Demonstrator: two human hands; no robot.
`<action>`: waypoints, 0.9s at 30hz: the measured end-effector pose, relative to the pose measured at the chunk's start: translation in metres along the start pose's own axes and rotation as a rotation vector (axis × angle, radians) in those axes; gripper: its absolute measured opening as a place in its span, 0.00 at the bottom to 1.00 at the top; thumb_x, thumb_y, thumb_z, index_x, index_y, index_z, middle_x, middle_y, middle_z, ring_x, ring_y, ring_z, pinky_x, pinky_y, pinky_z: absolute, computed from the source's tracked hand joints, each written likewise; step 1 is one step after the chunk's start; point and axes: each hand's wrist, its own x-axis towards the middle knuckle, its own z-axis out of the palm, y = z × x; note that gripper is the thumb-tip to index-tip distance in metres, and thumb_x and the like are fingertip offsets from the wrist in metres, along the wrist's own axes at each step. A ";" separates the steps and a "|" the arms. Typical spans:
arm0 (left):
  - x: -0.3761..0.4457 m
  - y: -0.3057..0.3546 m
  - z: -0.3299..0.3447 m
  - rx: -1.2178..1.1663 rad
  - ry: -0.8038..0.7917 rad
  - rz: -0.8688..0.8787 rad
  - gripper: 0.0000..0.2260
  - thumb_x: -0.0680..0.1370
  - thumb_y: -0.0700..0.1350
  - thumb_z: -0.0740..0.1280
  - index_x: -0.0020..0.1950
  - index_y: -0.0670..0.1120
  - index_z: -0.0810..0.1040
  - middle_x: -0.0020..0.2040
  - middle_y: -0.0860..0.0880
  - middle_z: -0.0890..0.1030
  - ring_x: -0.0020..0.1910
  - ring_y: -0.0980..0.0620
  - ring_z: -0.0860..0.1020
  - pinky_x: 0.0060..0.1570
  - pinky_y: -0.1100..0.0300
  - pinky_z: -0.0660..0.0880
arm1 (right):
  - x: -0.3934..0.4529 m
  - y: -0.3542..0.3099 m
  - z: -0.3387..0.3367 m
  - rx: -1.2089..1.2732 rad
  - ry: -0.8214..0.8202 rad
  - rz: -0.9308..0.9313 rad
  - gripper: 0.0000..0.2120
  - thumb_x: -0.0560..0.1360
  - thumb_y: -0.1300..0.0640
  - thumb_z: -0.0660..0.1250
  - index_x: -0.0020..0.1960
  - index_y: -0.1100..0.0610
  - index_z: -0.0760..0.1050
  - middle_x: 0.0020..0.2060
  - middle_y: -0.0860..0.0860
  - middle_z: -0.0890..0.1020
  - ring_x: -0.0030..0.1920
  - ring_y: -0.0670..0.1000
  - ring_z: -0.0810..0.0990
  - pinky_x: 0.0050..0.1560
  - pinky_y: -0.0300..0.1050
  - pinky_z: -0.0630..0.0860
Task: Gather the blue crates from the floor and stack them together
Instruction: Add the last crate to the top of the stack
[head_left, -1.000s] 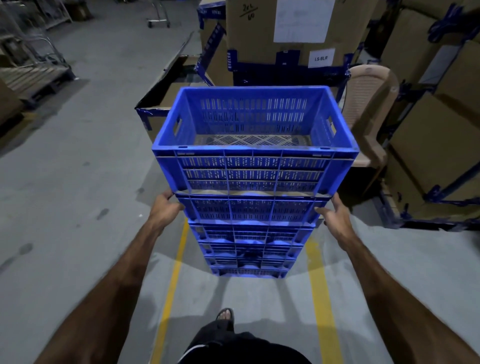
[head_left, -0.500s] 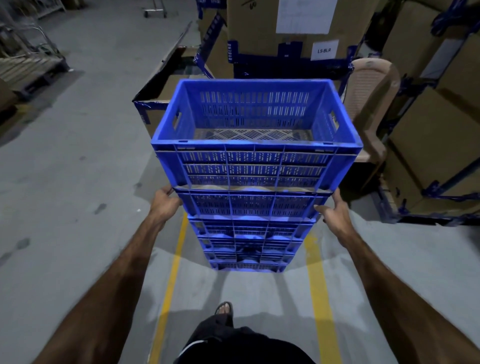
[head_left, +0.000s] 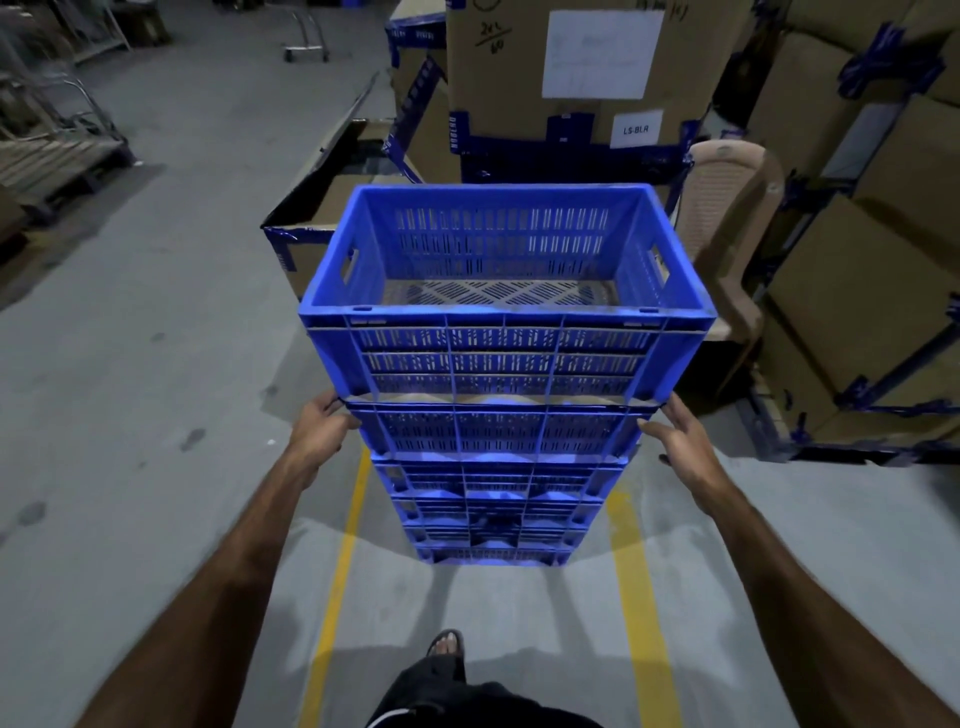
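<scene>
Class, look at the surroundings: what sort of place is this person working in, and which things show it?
Most likely a warehouse or storeroom: tall cardboard boxes with paper labels, yellow lines painted on a concrete floor, and a stack of blue crates.

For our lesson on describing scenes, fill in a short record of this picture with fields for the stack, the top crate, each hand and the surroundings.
stack: blue crates piled upright on the floor
top crate: top crate, empty
left hand: left hand on the stack's left side
right hand: right hand against its right side, fingers straight
behind: cardboard boxes, beige plastic chair
</scene>
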 end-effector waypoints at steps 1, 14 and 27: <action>-0.001 0.002 -0.003 0.004 -0.002 -0.010 0.23 0.75 0.35 0.67 0.68 0.53 0.80 0.66 0.54 0.80 0.58 0.54 0.79 0.52 0.50 0.74 | -0.003 -0.007 -0.002 0.003 0.017 -0.028 0.29 0.81 0.57 0.67 0.80 0.47 0.65 0.73 0.43 0.72 0.57 0.34 0.80 0.48 0.37 0.77; 0.058 0.148 -0.063 -0.189 0.298 0.372 0.17 0.79 0.54 0.69 0.67 0.50 0.79 0.55 0.52 0.83 0.56 0.50 0.79 0.52 0.51 0.75 | 0.053 -0.158 -0.044 -0.334 0.385 -0.331 0.32 0.78 0.40 0.67 0.79 0.48 0.66 0.72 0.53 0.76 0.68 0.54 0.77 0.69 0.55 0.73; 0.144 0.194 -0.020 0.630 -0.004 0.271 0.27 0.75 0.51 0.77 0.69 0.49 0.70 0.62 0.45 0.81 0.58 0.42 0.80 0.59 0.50 0.75 | 0.166 -0.188 -0.031 -0.710 -0.117 -0.085 0.43 0.78 0.50 0.72 0.83 0.48 0.48 0.68 0.60 0.76 0.64 0.64 0.78 0.64 0.56 0.74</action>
